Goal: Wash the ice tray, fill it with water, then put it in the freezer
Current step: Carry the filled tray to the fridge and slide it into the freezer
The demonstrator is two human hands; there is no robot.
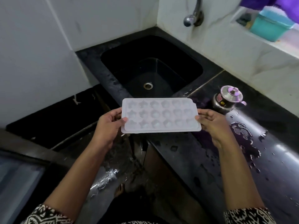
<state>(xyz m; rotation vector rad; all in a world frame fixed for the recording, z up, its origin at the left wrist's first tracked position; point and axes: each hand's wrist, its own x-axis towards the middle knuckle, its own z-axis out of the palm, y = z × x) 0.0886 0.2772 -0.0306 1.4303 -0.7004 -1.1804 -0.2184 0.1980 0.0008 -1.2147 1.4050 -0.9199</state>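
I hold a pale translucent ice tray (159,115) level in front of me, just short of the black sink (111,62). A clear lid covers its several star and round moulds. My left hand (110,125) grips the tray's left end, thumb on top and fingers beneath. At the right end my right hand (212,122) pinches the edge the same way. The steel tap (193,16) juts from the wall above the sink's far right corner, and no water runs from it.
A small steel lidded pot (228,98) stands on the wet black counter (267,159) right of the sink. A teal box (271,25) sits in a wall niche at top right. White tiled walls enclose the sink corner. A lower dark ledge (48,120) lies to the left.
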